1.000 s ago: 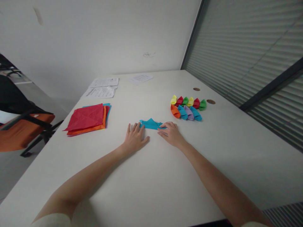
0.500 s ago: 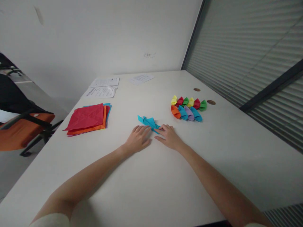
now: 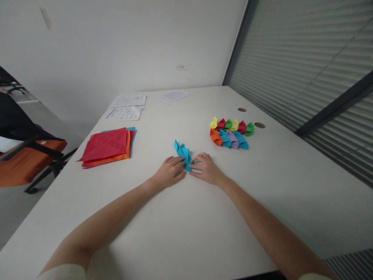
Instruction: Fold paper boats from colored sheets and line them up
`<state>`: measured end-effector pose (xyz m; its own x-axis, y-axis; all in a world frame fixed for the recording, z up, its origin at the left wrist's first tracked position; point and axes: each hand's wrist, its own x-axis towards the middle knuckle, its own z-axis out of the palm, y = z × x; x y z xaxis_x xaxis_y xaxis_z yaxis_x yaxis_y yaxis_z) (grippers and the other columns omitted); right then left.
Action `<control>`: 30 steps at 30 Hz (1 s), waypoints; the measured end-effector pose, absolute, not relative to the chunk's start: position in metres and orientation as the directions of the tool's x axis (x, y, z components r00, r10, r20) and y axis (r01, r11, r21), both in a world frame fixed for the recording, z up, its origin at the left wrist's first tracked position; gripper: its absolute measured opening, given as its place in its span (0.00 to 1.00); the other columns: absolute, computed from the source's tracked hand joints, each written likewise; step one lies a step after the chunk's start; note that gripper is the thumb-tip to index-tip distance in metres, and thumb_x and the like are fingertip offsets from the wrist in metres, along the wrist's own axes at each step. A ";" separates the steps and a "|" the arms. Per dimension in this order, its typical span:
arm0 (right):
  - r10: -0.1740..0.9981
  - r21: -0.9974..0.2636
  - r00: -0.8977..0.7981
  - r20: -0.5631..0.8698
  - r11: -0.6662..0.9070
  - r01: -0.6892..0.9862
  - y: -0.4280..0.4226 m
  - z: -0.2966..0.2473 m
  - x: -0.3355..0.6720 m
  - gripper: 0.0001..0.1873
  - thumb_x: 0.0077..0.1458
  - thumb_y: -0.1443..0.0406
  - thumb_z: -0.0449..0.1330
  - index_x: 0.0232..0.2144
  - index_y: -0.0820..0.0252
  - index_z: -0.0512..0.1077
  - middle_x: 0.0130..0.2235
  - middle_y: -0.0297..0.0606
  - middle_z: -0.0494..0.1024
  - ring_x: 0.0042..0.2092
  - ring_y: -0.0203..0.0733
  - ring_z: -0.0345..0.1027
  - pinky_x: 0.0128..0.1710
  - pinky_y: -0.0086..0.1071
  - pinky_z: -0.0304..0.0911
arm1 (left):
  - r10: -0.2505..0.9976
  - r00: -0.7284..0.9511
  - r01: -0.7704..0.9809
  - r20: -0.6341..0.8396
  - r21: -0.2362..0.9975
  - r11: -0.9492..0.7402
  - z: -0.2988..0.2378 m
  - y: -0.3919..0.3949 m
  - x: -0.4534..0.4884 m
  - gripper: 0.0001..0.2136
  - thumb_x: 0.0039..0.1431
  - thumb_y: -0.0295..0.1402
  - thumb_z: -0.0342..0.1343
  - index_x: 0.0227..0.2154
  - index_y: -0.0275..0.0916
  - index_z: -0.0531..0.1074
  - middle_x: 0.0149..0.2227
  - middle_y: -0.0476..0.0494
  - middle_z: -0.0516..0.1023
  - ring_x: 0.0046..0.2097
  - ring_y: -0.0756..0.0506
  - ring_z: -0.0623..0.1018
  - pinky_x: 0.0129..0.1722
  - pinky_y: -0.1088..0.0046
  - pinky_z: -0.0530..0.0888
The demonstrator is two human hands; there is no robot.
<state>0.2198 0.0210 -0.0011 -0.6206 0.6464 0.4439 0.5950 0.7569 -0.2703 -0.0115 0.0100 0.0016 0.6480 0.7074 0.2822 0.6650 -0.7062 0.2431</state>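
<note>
A piece of folded blue paper [image 3: 182, 151] lies on the table between my two hands, its pointed end aimed away from me and to the left. My left hand [image 3: 169, 171] holds its near left side, fingertips on top of the paper and thumb lower down. On the other side, my right hand [image 3: 206, 169] grips the near right edge between curled fingers and thumb. The fingers cover part of the near end, so the folds there are hidden.
To the left lies a stack of coloured paper sheets [image 3: 105, 146], red on top. Two rows of small folded paper pieces [image 3: 232, 139] sit to the right. Printed sheets [image 3: 125, 112] lie at the back of the white table [image 3: 175, 221]. An orange chair [image 3: 35, 163] stands beyond the left edge.
The folded blue paper has turned clockwise, its far tip swinging away and its near end coming closer to me. The right fingers have shifted slightly around its edge.
</note>
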 end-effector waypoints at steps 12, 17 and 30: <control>0.599 -0.212 -0.654 0.462 0.790 0.575 0.015 0.006 0.212 0.13 0.62 0.59 0.56 0.43 0.55 0.77 0.44 0.41 0.78 0.49 0.48 0.63 0.48 0.44 0.56 | 0.696 0.653 0.652 0.300 0.245 -0.717 0.006 0.008 -0.010 0.17 0.64 0.40 0.48 0.50 0.40 0.72 0.55 0.38 0.72 0.58 0.41 0.70 0.59 0.59 0.65; 0.626 -0.244 -0.650 0.432 0.775 0.584 0.015 0.005 0.212 0.19 0.61 0.55 0.57 0.49 0.57 0.74 0.52 0.43 0.76 0.55 0.51 0.60 0.52 0.47 0.56 | 0.678 0.676 0.635 0.289 0.240 -0.735 0.004 0.009 -0.011 0.16 0.62 0.39 0.50 0.50 0.41 0.71 0.57 0.38 0.71 0.62 0.40 0.66 0.62 0.56 0.61; 0.686 -0.308 -0.540 0.488 0.714 0.629 0.017 0.003 0.214 0.18 0.63 0.58 0.54 0.51 0.55 0.73 0.50 0.44 0.74 0.52 0.48 0.63 0.51 0.44 0.58 | 0.732 0.620 0.700 0.284 0.221 -0.679 0.004 0.008 -0.010 0.22 0.61 0.43 0.50 0.55 0.40 0.68 0.59 0.36 0.68 0.59 0.39 0.68 0.61 0.55 0.62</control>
<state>0.2136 0.0169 0.0028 -0.5395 0.6860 0.4882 0.6286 0.7139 -0.3085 -0.0102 0.0081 0.0038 0.6196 0.7319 0.2835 0.7004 -0.6786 0.2211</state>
